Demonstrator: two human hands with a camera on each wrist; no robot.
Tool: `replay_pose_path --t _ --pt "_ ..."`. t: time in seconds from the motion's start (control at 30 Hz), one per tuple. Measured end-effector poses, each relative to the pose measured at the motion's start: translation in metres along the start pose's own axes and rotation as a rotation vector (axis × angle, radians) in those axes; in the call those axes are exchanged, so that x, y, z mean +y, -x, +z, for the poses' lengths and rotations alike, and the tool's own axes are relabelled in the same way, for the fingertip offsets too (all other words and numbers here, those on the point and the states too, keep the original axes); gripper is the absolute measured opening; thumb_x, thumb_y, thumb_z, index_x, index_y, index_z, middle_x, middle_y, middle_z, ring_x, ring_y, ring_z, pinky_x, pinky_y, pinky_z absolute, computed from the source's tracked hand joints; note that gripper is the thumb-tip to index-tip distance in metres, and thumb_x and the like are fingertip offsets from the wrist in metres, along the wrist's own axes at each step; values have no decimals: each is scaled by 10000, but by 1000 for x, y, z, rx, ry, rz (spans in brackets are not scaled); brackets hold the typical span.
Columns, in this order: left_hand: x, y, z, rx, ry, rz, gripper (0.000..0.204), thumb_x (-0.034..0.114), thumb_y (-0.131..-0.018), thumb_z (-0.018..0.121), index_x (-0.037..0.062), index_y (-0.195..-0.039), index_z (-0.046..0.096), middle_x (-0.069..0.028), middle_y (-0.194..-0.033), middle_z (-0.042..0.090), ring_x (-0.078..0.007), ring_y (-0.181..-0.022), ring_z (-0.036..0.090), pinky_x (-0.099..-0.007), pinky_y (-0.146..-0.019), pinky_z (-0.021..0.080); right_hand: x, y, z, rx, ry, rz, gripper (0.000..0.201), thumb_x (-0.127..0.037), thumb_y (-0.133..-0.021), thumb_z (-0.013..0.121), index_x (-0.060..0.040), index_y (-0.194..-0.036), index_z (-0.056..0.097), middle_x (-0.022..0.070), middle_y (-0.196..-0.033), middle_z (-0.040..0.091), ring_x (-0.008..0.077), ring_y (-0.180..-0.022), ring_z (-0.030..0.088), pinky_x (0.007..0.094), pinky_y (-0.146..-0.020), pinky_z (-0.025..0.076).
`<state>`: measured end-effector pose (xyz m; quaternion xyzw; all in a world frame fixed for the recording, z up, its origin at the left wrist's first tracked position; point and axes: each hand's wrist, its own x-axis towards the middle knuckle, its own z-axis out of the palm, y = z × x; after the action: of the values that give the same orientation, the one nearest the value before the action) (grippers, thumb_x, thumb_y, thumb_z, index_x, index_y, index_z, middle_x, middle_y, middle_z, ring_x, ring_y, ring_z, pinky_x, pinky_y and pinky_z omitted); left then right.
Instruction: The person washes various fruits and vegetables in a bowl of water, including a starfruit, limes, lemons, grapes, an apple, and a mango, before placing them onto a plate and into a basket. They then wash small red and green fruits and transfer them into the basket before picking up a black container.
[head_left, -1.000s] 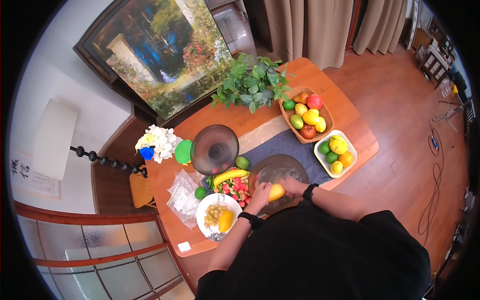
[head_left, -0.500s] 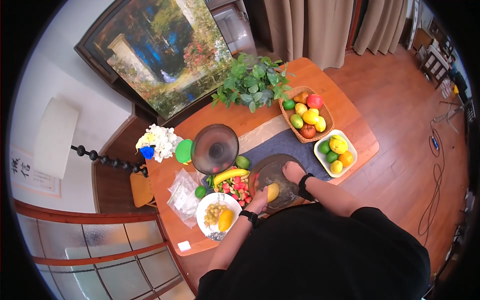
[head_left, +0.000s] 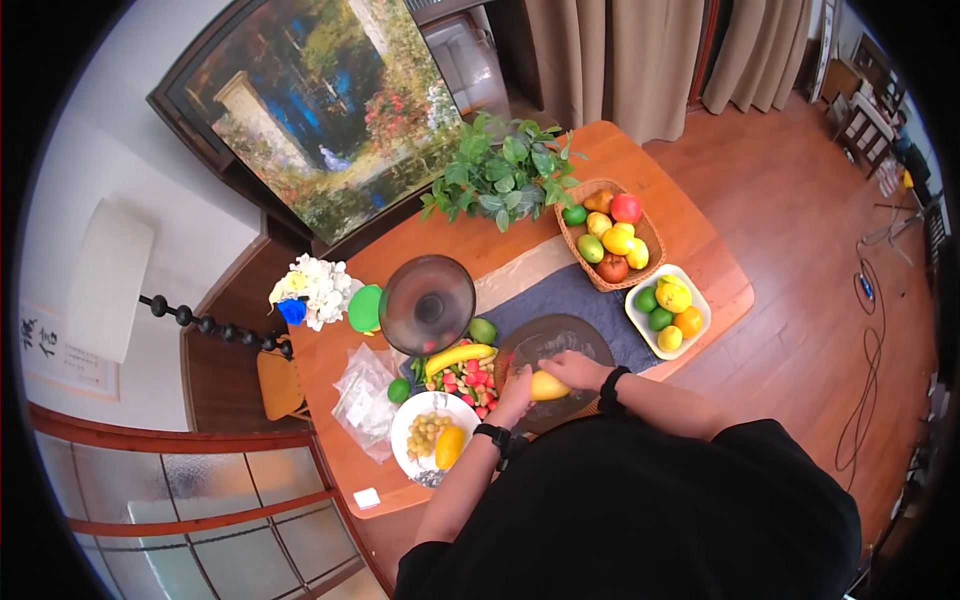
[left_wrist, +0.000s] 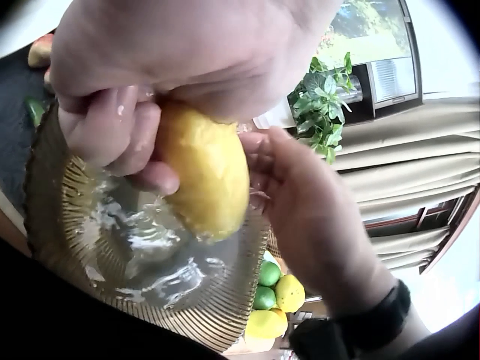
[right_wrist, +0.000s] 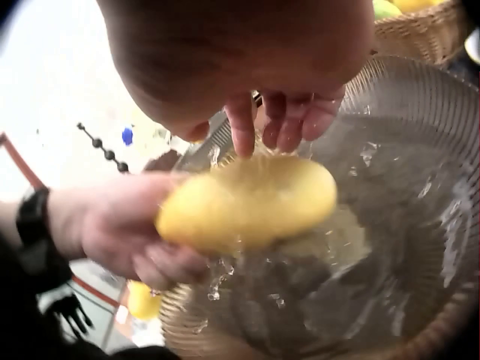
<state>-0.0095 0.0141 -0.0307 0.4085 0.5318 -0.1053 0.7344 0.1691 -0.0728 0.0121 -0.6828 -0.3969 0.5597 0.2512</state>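
My left hand (head_left: 515,398) grips one end of a wet yellow fruit (left_wrist: 205,174), its fingers curled round it. The fruit is above a ribbed, see-through bowl (right_wrist: 420,97) holding water. My right hand (head_left: 577,370) is at the other side of the fruit; in the right wrist view its fingers (right_wrist: 289,124) hang down, relaxed, right by the top of the fruit, and whether they touch it is hard to tell. Water drips below the fruit.
Left of the bowl are a banana (head_left: 460,357), a white plate (head_left: 402,440) of grapes with a yellow fruit, and plastic bags (head_left: 365,400). A dark glass dish (head_left: 428,305), a plant (head_left: 500,175), a fruit basket (head_left: 655,245) and a white tray (head_left: 700,335) stand beyond.
My right hand moved off the fruit to the far side of the bowl and has come back beside it. My left hand has kept hold of the fruit. The head view has shifted slightly.
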Motion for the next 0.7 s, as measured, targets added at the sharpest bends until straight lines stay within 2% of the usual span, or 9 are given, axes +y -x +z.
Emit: replay_pose_path --t 0.17,0.27,0.3,0.33,0.37,0.4,0.47,0.6,0.7 --pt "-5 -13 5 414 -739 1010 596 455 -1047 303 -6 -932 661 -144 -649 616 -228 -539 611 -355 -562 488 21 -16 -8 -373 -631 404 467 -505 -998 416 -106 -1052 654 60 -724 674 203 -608 675 281 -471 527" --pt "-3 -16 3 450 -716 1146 563 469 -1040 318 22 -952 648 -139 -650 615 -211 -480 581 -349 -461 453 27 -19 -11 -418 -485 388 440 -464 -1006 416 -101 -988 663 105 -729 686 256 -667 698 354 -533 549" --pt "-2 -16 2 449 -716 1147 563 469 -1040 318 22 -952 648 -139 -650 615 -211 -480 581 -349 -461 453 29 -18 -2 -108 -112 60 416 -431 -1001 425 -96 -955 667 130 -742 687 286 -694 694 386 -578 551" --pt "2 -9 3 313 -388 693 551 492 -1029 326 40 -967 636 -127 -643 607 -189 -436 538 -321 -408 407 28 -17 5 201 261 -266 394 -398 -996 433 -92 -923 670 155 -754 688 316 -721 691 418 -624 552" --pt "6 -3 3 172 -66 236 542 516 -1018 335 59 -981 625 -114 -637 600 -168 -392 495 -293 -355 360 17 -11 7 200 261 -266 394 -398 -996 433 -92 -923 670 155 -754 688 316 -721 691 418 -624 552" --pt "10 4 -2 173 -66 235 542 516 -1018 335 59 -981 625 -114 -637 600 -168 -392 495 -293 -355 360 8 -2 9 261 417 -381 369 -361 -984 446 -81 -903 671 177 -781 684 342 -747 678 439 -662 547" --pt "16 15 -12 -343 126 -213 554 575 -990 338 83 -990 593 -84 -615 576 -123 -341 402 -236 -314 266 -10 18 6 318 570 -661 312 -296 -953 484 -63 -865 672 181 -824 686 378 -778 666 471 -701 540" --pt "12 16 -3 -298 85 -209 611 617 -977 317 65 -980 578 -79 -606 552 -74 -354 277 -213 -333 227 -8 15 9 301 615 -749 270 -260 -938 505 -64 -885 684 172 -862 683 374 -767 663 470 -689 537" --pt "-7 -10 0 -23 -41 12 576 583 -972 355 68 -933 609 -110 -612 592 -188 -357 457 -308 -339 352 26 -17 15 296 553 -579 276 -266 -935 493 -60 -879 669 190 -842 676 374 -771 666 458 -689 543"
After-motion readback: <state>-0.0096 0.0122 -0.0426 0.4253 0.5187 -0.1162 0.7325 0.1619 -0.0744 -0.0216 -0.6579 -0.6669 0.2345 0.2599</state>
